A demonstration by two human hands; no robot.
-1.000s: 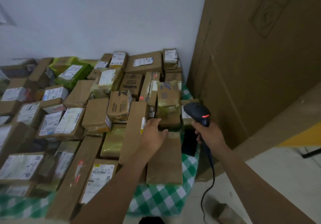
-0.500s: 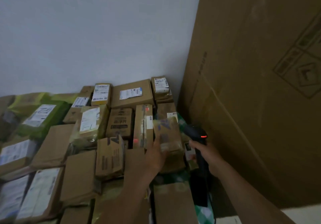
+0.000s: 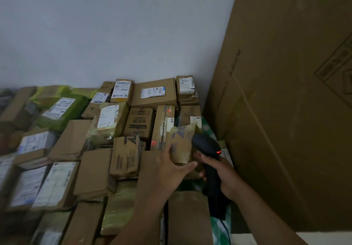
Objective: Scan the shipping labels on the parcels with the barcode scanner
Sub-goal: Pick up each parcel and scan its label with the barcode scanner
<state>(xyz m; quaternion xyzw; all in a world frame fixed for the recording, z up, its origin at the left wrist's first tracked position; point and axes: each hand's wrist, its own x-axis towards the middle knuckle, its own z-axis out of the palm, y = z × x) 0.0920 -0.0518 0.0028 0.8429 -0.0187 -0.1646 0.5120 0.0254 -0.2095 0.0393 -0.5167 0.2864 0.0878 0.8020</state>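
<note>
Left grip [image 3: 171, 166] holding taped parcel [image 3: 181, 144] just left of scanner [image 3: 206, 147]; right grip [image 3: 222, 174] clutching scanner handle. Label not showing; next move likely calling for turning it toward scanner.

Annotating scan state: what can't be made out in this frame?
Head view only.
The parcel in the left hand: no label shows; the scanner covers part.
Scanner window: faces away.
The left labels: blurred, unreadable.
The near box: cut by bottom edge.

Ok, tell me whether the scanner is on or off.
On: a red light glows on the side of the scanner; the right hand grips its handle, the left hand holds a parcel beside it.
</note>
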